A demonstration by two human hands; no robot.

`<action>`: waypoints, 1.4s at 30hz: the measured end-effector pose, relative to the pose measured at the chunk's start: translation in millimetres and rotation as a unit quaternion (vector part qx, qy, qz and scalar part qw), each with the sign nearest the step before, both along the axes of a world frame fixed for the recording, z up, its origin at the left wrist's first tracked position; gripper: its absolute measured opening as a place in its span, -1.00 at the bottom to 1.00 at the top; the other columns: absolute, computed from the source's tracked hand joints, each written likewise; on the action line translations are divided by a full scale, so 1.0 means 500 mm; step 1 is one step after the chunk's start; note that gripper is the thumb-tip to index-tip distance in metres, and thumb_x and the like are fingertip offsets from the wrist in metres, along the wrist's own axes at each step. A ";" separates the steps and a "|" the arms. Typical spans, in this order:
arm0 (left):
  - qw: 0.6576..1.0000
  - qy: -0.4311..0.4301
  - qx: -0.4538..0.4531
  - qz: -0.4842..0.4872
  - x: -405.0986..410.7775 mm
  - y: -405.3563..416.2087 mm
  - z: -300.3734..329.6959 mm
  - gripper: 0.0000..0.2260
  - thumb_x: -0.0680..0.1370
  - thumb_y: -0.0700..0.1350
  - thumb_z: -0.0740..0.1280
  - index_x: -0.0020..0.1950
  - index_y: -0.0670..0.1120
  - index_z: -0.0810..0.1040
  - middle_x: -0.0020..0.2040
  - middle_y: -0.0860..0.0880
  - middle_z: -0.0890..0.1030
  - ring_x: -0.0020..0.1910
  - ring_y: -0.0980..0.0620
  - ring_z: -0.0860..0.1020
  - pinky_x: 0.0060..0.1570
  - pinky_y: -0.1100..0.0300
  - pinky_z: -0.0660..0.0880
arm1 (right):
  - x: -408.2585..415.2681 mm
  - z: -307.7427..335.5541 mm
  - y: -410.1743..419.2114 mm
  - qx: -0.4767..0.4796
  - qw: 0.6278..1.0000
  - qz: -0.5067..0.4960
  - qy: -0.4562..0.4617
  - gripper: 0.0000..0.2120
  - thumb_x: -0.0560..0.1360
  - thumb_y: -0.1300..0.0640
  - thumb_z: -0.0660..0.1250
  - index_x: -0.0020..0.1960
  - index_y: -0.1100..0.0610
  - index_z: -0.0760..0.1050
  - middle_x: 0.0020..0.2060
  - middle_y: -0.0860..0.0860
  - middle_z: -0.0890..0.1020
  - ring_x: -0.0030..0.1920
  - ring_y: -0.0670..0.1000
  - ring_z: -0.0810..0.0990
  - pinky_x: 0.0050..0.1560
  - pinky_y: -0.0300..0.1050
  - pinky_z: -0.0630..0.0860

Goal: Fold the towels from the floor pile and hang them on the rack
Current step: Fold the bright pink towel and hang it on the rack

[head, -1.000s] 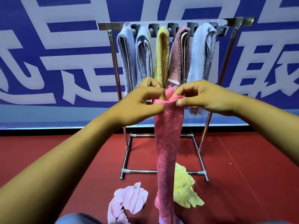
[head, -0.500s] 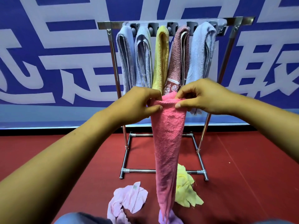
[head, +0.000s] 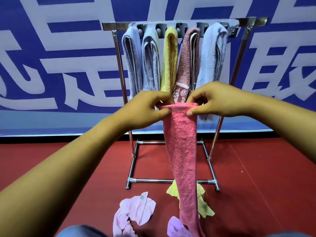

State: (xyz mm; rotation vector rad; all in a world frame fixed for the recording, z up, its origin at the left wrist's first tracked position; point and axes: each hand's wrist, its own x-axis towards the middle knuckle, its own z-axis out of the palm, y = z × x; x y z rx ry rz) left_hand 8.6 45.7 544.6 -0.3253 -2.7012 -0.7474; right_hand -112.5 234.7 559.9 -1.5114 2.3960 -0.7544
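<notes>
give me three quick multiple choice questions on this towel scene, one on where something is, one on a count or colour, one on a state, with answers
1. Where does the yellow towel on the rack hang?
A. In the middle of the row
B. At the far left end
C. At the far right end

2. How many towels hang on the rack?
A. Three
B. Five
C. Seven

3. How is the pink towel held?
A. Draped over one forearm
B. Pinched at its top edge by both hands
C. Lying flat on the floor

Answers:
1. A: the yellow towel has two towels on each side of it.
2. B: five towels hang from the rack.
3. B: the left hand and the right hand pinch the top of the pink towel, which hangs down.
</notes>
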 end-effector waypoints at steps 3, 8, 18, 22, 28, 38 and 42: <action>1.000 -0.006 0.006 0.010 0.000 -0.005 0.001 -0.96 0.51 -0.28 0.35 -0.09 -0.18 0.58 -0.19 -0.01 0.63 -0.15 0.10 0.58 -0.16 0.37 0.44 | -0.003 0.003 0.004 0.013 1.000 -0.007 -0.004 -0.89 0.45 -0.04 0.41 -0.14 -0.01 0.61 -0.33 -0.02 0.67 -0.38 0.29 0.64 -0.22 0.37 0.56; 0.999 -0.002 -0.026 0.028 0.002 -0.012 0.006 -0.95 0.51 -0.21 0.38 -0.14 -0.17 0.57 -0.20 -0.05 0.63 -0.16 0.10 0.56 -0.18 0.33 0.43 | -0.007 -0.004 0.001 0.015 1.000 -0.006 0.006 -0.82 0.54 -0.04 0.30 -0.13 0.04 0.58 -0.31 0.09 0.64 -0.40 0.31 0.63 -0.32 0.30 0.58; 0.999 -0.002 -0.041 0.031 0.007 -0.029 0.011 -0.89 0.50 -0.11 0.43 -0.15 -0.13 0.57 -0.21 -0.01 0.64 -0.17 0.13 0.57 -0.13 0.24 0.50 | 0.003 -0.008 -0.008 -0.041 0.999 -0.001 -0.031 -0.72 0.37 -0.23 0.35 -0.11 -0.06 0.64 -0.25 0.30 0.60 -0.38 0.39 0.60 -0.38 0.33 0.56; 0.995 0.011 -0.090 0.036 0.007 -0.035 0.017 -0.79 0.49 0.02 0.43 -0.24 0.06 0.43 -0.33 0.08 0.53 -0.32 0.20 0.47 -0.33 0.33 0.37 | -0.004 -0.009 -0.013 -0.067 0.997 -0.025 -0.043 -0.86 0.36 -0.09 0.46 -0.15 -0.05 0.67 -0.37 0.15 0.64 -0.37 0.31 0.64 -0.24 0.28 0.60; 0.995 0.023 -0.089 0.041 0.005 -0.051 0.019 -0.77 0.51 -0.13 0.43 -0.20 -0.08 0.39 -0.40 0.08 0.39 -0.41 0.25 0.38 -0.39 0.38 0.28 | 0.012 0.003 -0.022 -0.125 0.991 -0.052 0.002 -0.96 0.35 0.01 0.51 -0.22 -0.04 0.68 -0.34 -0.06 0.69 -0.25 0.08 0.65 -0.25 -0.24 0.54; 0.988 -0.019 0.149 0.030 0.000 -0.054 0.019 -0.72 0.48 -0.17 0.45 0.09 -0.05 0.42 -0.22 -0.06 0.59 -0.32 0.09 0.48 -0.31 0.29 0.45 | 0.026 0.015 -0.029 -0.172 0.981 -0.060 -0.062 -0.73 0.38 0.24 0.50 0.05 0.12 0.58 -0.23 0.10 0.70 -0.24 0.17 0.61 -0.07 0.10 0.59; 0.973 -0.031 0.227 0.043 -0.006 -0.048 0.013 -0.71 0.45 -0.18 0.47 0.10 -0.10 0.46 -0.28 -0.02 0.53 -0.34 0.11 0.46 -0.31 0.33 0.42 | 0.028 0.023 -0.029 -0.095 0.994 -0.041 -0.031 -0.84 0.48 0.22 0.40 0.04 0.12 0.65 -0.11 0.16 0.69 -0.18 0.03 0.56 -0.04 0.01 0.58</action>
